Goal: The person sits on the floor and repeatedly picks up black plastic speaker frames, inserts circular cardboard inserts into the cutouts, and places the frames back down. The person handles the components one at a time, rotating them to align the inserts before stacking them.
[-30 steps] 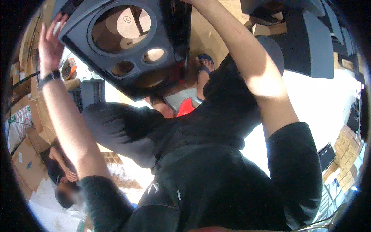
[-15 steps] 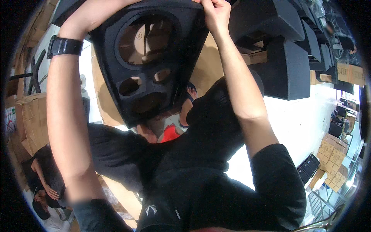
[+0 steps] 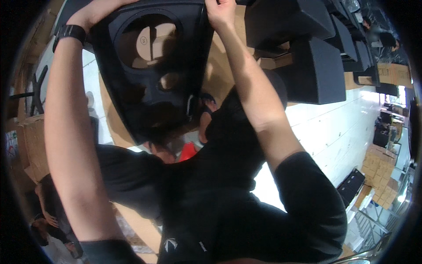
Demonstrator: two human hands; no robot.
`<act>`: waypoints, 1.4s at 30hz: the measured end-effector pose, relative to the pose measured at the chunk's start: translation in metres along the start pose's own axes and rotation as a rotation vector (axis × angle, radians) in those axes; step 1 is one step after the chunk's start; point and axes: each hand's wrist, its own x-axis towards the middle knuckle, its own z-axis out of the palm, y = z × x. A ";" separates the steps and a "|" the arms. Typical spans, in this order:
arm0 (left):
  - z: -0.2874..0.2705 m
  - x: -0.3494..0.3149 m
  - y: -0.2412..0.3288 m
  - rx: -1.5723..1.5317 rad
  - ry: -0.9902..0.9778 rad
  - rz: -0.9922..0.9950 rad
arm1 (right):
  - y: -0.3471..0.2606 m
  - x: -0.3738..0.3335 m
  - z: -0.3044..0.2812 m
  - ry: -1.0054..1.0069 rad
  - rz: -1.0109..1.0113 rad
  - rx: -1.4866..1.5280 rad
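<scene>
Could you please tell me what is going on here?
A person is handling a black cabinet with round openings: the left hand is at its upper left edge, the right hand at its upper right corner. The picture's edge partly cuts off both hands, so their grip is unclear. More black boxes sit to the right.

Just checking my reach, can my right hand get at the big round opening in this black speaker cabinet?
Probably yes, if your right hand leaves the edge of the black speaker cabinet: the big round opening is close by, and nothing visible covers it.
</scene>
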 end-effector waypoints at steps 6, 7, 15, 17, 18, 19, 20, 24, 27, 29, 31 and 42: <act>0.010 -0.009 0.029 0.258 -0.033 0.033 | 0.006 0.007 -0.016 0.105 0.046 -0.241; 0.017 -0.017 0.034 0.293 -0.013 0.092 | 0.011 0.008 -0.019 0.101 0.065 -0.240; 0.060 -0.037 0.075 0.313 -0.123 0.274 | 0.049 0.006 -0.044 -0.022 0.432 -0.139; 0.063 -0.042 0.078 0.303 -0.080 0.293 | 0.053 -0.001 -0.043 0.037 0.558 -0.205; 0.067 -0.043 0.083 0.315 -0.060 0.251 | 0.054 -0.006 -0.044 -0.015 0.556 -0.300; 0.070 -0.045 0.088 0.329 -0.039 0.211 | 0.055 -0.009 -0.042 -0.001 0.553 -0.295; 0.069 -0.048 0.089 0.323 -0.034 0.214 | 0.055 -0.011 -0.041 -0.002 0.553 -0.290; 0.067 -0.050 0.082 0.240 -0.006 0.291 | 0.058 -0.013 -0.039 -0.036 0.595 -0.289; 0.063 -0.024 0.061 0.109 -0.040 0.330 | 0.058 -0.014 -0.033 -0.037 0.450 -0.269; 0.059 0.007 0.044 0.141 -0.047 0.303 | 0.054 -0.016 -0.030 -0.096 0.407 -0.244; 0.055 0.029 0.019 0.237 -0.007 0.350 | 0.047 -0.021 -0.028 -0.184 0.435 -0.202; 0.009 0.022 -0.046 -0.166 -0.056 0.321 | 0.014 -0.035 0.016 -0.303 0.426 -0.299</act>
